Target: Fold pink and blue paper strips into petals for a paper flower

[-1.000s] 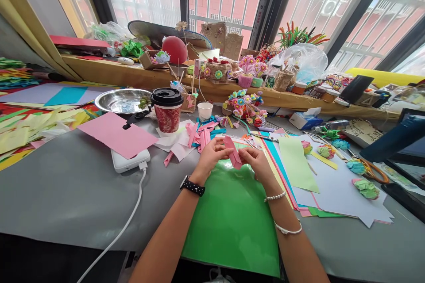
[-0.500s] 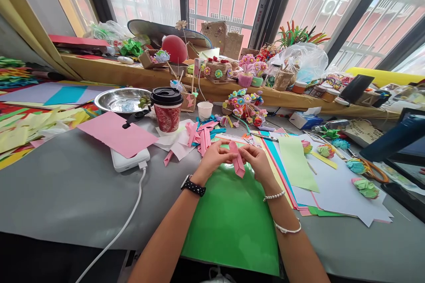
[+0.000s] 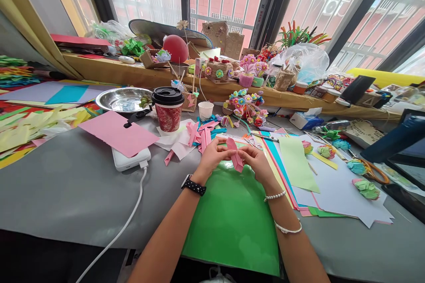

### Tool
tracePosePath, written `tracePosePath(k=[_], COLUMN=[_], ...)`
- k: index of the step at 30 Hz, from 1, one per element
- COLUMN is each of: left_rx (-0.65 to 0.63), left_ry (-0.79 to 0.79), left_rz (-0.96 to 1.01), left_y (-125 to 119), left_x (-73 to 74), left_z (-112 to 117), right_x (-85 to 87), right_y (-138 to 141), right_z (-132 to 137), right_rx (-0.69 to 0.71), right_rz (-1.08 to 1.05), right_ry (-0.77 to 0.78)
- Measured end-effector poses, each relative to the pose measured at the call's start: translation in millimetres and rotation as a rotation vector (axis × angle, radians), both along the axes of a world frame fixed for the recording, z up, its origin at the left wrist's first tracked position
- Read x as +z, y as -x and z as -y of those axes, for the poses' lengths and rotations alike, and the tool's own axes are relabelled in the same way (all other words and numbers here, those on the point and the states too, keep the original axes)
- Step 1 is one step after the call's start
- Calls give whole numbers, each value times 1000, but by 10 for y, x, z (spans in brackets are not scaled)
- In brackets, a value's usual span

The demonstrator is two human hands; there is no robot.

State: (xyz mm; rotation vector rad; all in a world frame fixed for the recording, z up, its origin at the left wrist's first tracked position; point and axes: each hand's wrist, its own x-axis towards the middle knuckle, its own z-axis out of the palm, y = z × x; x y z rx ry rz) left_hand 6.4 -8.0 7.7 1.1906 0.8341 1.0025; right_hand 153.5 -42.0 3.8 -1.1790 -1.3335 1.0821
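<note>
- You had your left hand (image 3: 212, 155) and your right hand (image 3: 257, 162) drawn close together above the glossy green plastic sheet (image 3: 232, 221), both pinching the narrow folded pink paper strip (image 3: 234, 154) between fingertips.
- The strip hung in the air between your hands, off the grey table (image 3: 73, 194), one end poking up and the other angling down.
- It already showed creases and a crossed fold, so I judged the folding partly done; no finished shape was visible in it.
- More cut pink paper strips (image 3: 199, 135) lay just beyond your hands, unfolded as far as I could tell.
- Small crumpled green and pink paper flowers (image 3: 365, 187) sat on the white sheets to your right, apparently complete.
</note>
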Motion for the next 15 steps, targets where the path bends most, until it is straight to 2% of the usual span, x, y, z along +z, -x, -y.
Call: tracePosePath(k=[10,15], left_rx=[0,35], left_ry=[-10,-16], left_rz=[7,49], left_y=[-3,10], left_x=[-14,-32], left_z=[-5,-28], right_x=[-9,-16], right_y=[-6,-37], right_z=[-7,-7], right_rx=[12,91], right_rz=[4,-2], right_ry=[19,100])
